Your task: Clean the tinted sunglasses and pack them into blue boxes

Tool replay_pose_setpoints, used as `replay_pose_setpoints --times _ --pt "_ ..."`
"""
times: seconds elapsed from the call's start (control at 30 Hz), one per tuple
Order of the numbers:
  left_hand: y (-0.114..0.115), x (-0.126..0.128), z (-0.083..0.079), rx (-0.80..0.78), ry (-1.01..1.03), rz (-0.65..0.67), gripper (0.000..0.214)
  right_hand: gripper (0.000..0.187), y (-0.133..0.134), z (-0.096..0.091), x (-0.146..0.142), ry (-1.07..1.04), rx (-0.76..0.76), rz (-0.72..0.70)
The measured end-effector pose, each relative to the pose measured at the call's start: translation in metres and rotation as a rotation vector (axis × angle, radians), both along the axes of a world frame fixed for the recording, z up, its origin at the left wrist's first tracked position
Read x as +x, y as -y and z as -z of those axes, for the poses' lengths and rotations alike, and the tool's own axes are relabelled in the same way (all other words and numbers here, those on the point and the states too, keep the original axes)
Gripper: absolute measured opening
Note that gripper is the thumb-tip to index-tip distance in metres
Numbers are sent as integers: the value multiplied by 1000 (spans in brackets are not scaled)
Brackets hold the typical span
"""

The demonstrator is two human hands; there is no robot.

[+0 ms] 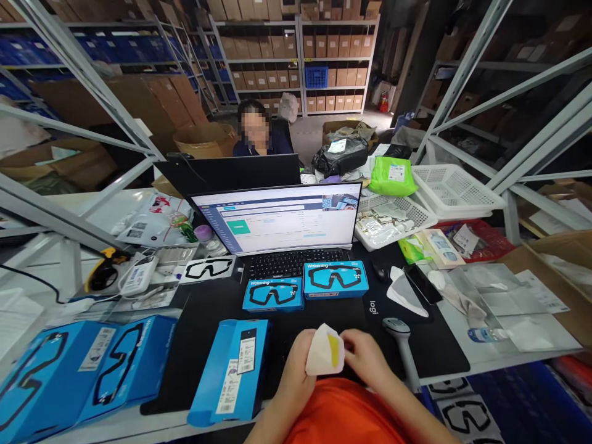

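In front of my orange top, my left hand (298, 364) is wrapped round a folded white cloth or paper-like piece (319, 354). A yellow patch shows on its right side; whether it belongs to the piece or is something inside, I cannot tell. My right hand (367, 357) is closed at the piece's right edge, its fingertips partly hidden. Left of my hands lies a blue box (247, 370) with white and black labels. Two smaller blue boxes with glasses printed on them, one left (272, 293) and one right (335, 279), stand before the keyboard (291, 264).
Large blue glasses boxes (124, 364) fill the left front. A barcode scanner (402, 345), phone (423, 283) and grey-white cloth (407, 296) lie at right. Behind the monitor (282, 219) sits a person (259, 135). White baskets (393, 219) and parcels stand at back right.
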State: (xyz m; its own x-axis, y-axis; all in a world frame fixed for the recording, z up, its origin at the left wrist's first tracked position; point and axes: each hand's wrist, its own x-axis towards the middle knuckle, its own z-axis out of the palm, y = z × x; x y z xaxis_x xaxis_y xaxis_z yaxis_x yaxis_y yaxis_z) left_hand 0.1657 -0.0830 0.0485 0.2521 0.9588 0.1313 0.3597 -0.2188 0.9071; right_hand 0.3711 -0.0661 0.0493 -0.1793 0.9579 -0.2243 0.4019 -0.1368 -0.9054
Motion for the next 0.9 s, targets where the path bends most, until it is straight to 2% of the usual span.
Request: replay_pose_setpoints --times 0.07,0.13,0.2,0.27,0.43,0.6,0.73,0.9 --pt "0 -3 -4 70 -100 -57 34 23 3 -17 14 -42 160 131" --pt "-2 -6 -6 110 -191 -69 32 19 9 -35 25 -89 349 184" --pt "-5 -8 -5 145 -252 -49 33 14 15 -49 30 -82 477 118" --pt "-8 -9 -3 175 -290 -20 35 13 18 -56 30 -49 487 34" --pt "-9 -10 1 200 -373 7 42 27 18 -48 29 -64 276 -59" --pt "-6 -6 -6 205 -394 79 41 47 17 -43 32 -14 219 -184" --pt "-5 -1 -15 192 -386 96 40 56 17 -37 30 31 236 -209" --pt "-6 -3 -17 122 -368 142 44 51 16 -20 25 171 398 -218"
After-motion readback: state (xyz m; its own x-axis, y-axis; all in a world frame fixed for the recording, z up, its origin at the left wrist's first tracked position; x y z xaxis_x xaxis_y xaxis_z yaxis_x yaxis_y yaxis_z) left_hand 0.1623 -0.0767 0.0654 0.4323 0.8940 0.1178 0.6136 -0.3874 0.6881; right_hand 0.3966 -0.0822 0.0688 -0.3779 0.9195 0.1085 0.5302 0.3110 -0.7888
